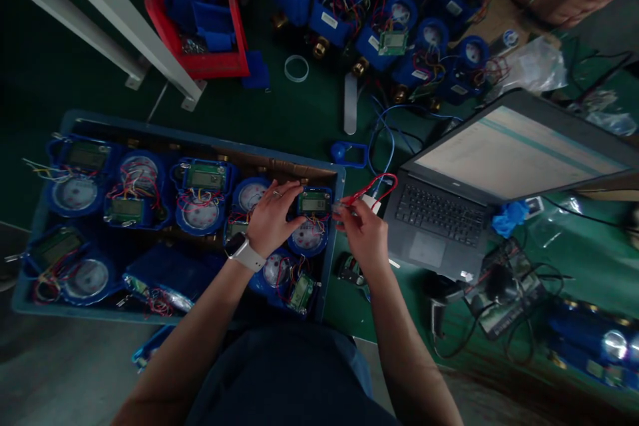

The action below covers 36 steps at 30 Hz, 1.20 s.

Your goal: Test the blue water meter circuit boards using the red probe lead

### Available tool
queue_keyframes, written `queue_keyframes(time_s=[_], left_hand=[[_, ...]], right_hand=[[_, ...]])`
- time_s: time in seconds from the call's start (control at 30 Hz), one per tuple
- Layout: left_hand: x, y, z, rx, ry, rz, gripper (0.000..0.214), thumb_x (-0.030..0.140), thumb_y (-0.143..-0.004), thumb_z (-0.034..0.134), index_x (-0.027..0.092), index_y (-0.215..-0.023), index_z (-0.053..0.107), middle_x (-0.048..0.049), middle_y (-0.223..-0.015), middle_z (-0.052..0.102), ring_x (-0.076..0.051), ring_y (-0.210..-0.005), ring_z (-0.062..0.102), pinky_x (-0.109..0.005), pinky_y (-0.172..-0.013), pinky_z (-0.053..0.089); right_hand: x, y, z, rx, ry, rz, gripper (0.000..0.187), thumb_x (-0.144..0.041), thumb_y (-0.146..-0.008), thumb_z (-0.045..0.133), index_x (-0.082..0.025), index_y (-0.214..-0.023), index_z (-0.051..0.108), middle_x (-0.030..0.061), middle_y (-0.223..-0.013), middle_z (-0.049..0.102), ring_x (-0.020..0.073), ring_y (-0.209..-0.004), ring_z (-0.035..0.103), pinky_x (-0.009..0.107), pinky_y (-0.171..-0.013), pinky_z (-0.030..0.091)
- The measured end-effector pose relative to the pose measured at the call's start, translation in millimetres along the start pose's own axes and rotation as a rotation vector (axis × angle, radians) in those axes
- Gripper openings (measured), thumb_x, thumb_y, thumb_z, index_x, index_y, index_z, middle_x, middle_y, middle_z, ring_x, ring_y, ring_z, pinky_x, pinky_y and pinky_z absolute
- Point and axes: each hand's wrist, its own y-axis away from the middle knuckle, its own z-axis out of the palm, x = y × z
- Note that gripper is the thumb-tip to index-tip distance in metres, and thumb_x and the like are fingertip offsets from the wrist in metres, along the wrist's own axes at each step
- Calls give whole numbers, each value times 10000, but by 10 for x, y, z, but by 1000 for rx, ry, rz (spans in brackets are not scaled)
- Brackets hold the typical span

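My left hand rests on a blue water meter with a small green display, at the right end of a blue tray holding several such meters. Its fingers curl round the meter's left side. A white watch sits on that wrist. My right hand is pinched on a red-wired connector just right of the tray's edge, its wires looping toward the laptop.
An open laptop stands to the right on the green table. More blue meters are heaped at the back, beside a red bin. Cables and a device lie front right. Another person's hand shows top right.
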Motion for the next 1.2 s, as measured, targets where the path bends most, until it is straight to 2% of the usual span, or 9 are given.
queue_keyframes(time_s=[0.4,0.57,1.0,1.2], left_hand=[[-3,-3,19,5,-1,4,555,168,-712,765,136,-1207,516,-151,-1288,605,-281,-1214,555,-544,-1101,352],[-9,-2,21,7,1,5,552,168,-711,768,125,-1202,522,-157,-1284,608,-284,-1213,555,-541,-1102,353],[0,-5,28,2,13,-11,530,163,-718,756,143,-1197,531,-137,-1295,602,-274,-1208,559,-527,-1111,344],[5,-6,26,-2,16,-9,530,175,-721,760,119,-1199,537,-146,-1285,609,-269,-1220,549,-516,-1118,334]], right_hand=[[-107,-48,-39,-41,176,-14,170,-288,-829,543,-191,-944,623,42,-776,686,183,-646,696,320,-597,592],[-131,-64,-51,-72,165,-18,146,-267,-833,529,-193,-928,611,33,-749,682,182,-640,705,289,-550,589],[-85,-36,-32,-20,233,-72,157,-289,-844,551,-197,-941,634,32,-779,693,169,-621,688,294,-582,582],[-64,-22,-50,-26,281,-86,168,-293,-843,554,-206,-945,655,36,-772,702,200,-706,707,318,-629,583]])
